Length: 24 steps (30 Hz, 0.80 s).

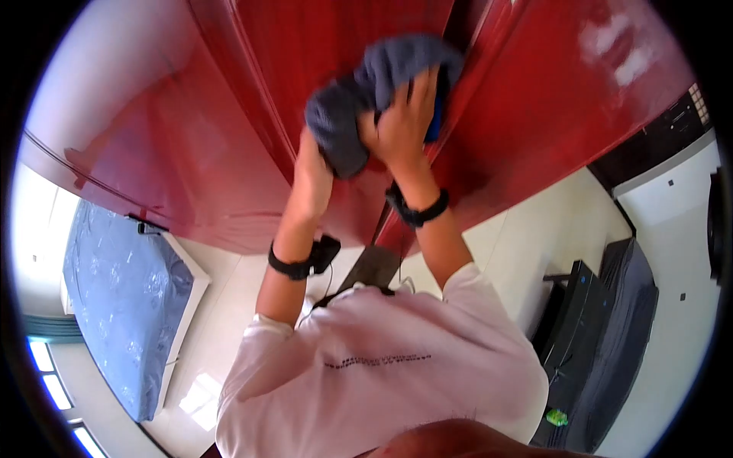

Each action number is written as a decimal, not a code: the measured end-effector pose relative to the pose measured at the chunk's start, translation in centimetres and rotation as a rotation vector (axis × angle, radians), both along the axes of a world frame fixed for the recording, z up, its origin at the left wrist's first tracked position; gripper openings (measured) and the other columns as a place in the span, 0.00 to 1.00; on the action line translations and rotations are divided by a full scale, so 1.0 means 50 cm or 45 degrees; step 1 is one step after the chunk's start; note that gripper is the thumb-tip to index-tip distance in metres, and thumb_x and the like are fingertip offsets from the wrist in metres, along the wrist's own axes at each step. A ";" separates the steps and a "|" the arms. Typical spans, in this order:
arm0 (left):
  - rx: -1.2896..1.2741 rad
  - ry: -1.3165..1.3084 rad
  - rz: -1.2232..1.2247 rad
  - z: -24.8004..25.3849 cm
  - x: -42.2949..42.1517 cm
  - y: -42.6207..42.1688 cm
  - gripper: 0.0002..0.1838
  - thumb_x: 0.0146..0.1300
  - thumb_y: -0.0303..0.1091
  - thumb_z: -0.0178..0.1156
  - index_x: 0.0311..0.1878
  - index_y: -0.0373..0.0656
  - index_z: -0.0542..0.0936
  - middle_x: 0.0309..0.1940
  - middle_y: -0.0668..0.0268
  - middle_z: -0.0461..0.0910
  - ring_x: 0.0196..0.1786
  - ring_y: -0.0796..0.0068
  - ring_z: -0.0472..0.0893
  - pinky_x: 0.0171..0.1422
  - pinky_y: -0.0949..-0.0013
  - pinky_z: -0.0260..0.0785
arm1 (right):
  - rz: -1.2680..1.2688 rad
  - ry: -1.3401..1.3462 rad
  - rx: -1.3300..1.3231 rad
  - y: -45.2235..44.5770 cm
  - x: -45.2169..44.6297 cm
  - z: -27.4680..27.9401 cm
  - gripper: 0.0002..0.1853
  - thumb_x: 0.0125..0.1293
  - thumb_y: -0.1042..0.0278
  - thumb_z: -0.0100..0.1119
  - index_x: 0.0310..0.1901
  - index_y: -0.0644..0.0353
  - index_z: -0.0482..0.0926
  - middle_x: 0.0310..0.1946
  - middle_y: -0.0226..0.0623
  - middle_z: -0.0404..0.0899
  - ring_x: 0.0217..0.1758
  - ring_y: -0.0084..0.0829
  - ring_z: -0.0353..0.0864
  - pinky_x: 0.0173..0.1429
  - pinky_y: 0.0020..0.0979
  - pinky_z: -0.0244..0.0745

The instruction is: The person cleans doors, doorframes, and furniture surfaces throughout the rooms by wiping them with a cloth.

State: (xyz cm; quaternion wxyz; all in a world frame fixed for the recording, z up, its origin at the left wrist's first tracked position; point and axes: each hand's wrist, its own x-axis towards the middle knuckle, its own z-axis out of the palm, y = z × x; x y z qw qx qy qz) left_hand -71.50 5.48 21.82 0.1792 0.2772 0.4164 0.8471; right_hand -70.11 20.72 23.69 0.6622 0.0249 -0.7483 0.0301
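Note:
A bunched dark grey cloth (336, 126) is held up between my two hands in front of a glossy red panel. My left hand (311, 177) grips its lower left end, with the fingers mostly hidden behind the fabric. On the right side, my right hand (402, 122) presses into the folds with its fingers bent over them. A small patch of something blue (434, 122) shows beside the right hand, too covered to name. Both wrists wear black bands.
Large red panels (519, 99) surround the hands on both sides, with vertical edges close by. To the left is a bed with a plastic-covered blue mattress (126, 290). A black cabinet (576, 320) and dark bench (626, 343) stand at the right on a pale tiled floor.

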 end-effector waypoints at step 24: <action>-0.304 2.116 0.955 0.273 -0.014 0.039 0.27 0.60 0.41 0.59 0.59 0.33 0.74 0.62 0.48 0.72 0.67 0.50 0.69 0.74 0.52 0.55 | 0.265 -0.076 -0.378 -0.094 0.047 0.045 0.35 0.61 0.60 0.64 0.66 0.64 0.62 0.65 0.51 0.65 0.68 0.50 0.65 0.70 0.46 0.59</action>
